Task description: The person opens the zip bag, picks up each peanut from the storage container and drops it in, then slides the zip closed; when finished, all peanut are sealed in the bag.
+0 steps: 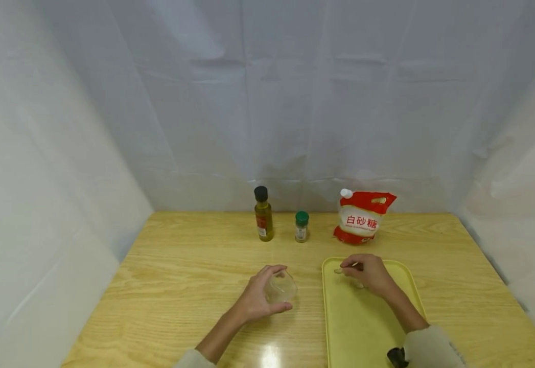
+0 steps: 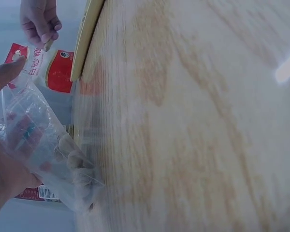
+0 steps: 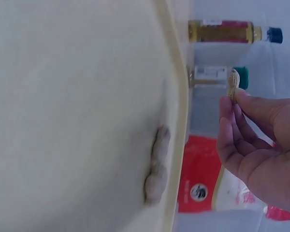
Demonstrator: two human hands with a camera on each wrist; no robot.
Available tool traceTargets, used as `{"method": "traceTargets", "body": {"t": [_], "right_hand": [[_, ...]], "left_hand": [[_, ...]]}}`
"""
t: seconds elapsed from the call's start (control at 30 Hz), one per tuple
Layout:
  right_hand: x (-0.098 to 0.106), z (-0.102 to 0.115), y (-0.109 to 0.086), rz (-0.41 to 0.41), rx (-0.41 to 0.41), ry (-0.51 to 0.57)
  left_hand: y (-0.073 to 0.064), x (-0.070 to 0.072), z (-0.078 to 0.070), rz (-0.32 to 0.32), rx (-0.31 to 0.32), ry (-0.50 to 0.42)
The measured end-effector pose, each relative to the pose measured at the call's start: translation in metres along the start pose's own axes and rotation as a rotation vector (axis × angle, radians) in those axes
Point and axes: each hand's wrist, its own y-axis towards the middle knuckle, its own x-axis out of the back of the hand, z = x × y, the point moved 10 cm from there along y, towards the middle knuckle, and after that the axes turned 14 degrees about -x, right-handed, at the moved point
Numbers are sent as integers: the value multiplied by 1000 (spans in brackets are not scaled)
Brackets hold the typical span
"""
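My left hand (image 1: 253, 301) holds a clear plastic bag (image 2: 43, 130) with its thumb and fingers around the sides. Several peanuts (image 2: 76, 162) are gathered in the bag's lower end, close above the table. Between thumb and fingertips, my right hand (image 1: 370, 276) pinches one peanut (image 3: 233, 84). That hand is over the far part of a yellow tray (image 1: 350, 327). More peanuts (image 3: 157, 164) lie on the tray near its far rim, in a line in the right wrist view.
Along the back of the table (image 1: 180, 276) stand an oil bottle (image 1: 263, 217) with a black cap, a small green-capped jar (image 1: 301, 227) and a red and white sugar pouch (image 1: 361, 217). White sheeting (image 1: 276, 102) hangs behind them and at both sides.
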Motion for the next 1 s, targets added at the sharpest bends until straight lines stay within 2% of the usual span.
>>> {"method": "traceTargets", "body": {"t": [0.2, 0.43, 0.63, 0.83, 1.0], "right_hand": [[-16, 30, -7, 37, 74, 90], [-34, 59, -15, 51, 101, 60], [-54, 82, -23, 101, 142, 82], [-69, 94, -26, 101, 172, 78], [-74, 103, -28, 128, 207, 115]], "left_hand": [[0, 0, 0, 0, 0, -5], [0, -1, 1, -6, -8, -9], [0, -1, 1, -4, -15, -13], [-1, -2, 1, -2, -13, -24], [0, -2, 0, 1, -23, -25]]}}
